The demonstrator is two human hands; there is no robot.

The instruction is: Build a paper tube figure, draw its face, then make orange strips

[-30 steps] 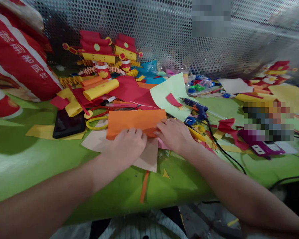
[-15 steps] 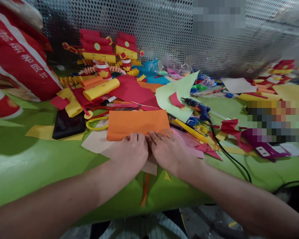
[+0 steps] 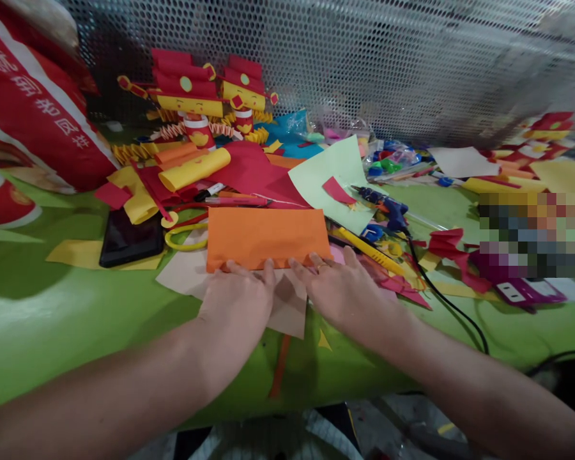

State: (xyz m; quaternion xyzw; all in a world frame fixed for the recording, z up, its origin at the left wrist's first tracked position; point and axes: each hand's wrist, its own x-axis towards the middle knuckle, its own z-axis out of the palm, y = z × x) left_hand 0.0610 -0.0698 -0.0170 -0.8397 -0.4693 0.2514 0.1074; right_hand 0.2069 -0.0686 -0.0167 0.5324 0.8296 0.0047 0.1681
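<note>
A folded sheet of orange paper (image 3: 267, 236) lies in front of me, its crease along the near edge. My left hand (image 3: 239, 303) rests on that edge toward the left, with fingers spread and fingertips pressing down. Toward the right end of the same edge, my right hand (image 3: 340, 291), a ring on one finger, also presses with fingers apart. Beneath the orange paper is a pale sheet (image 3: 287, 300), partly covered. The yellow scissor handle (image 3: 186, 237) shows just left of the orange paper, and a yellow utility knife (image 3: 371, 251) lies to its right.
A blue glue gun (image 3: 386, 207) with a black cord (image 3: 438, 287) lies at the right. At the left is a black phone (image 3: 131, 237). Paper figures (image 3: 188, 83) stand at the back before a perforated metal panel (image 3: 316, 57). Paper scraps cover much of the green table (image 3: 100, 319).
My hands have moved apart along the crease, the left one leftward and the right one rightward. Their fingers have spread. The orange paper stays in place, more of its near edge showing.
</note>
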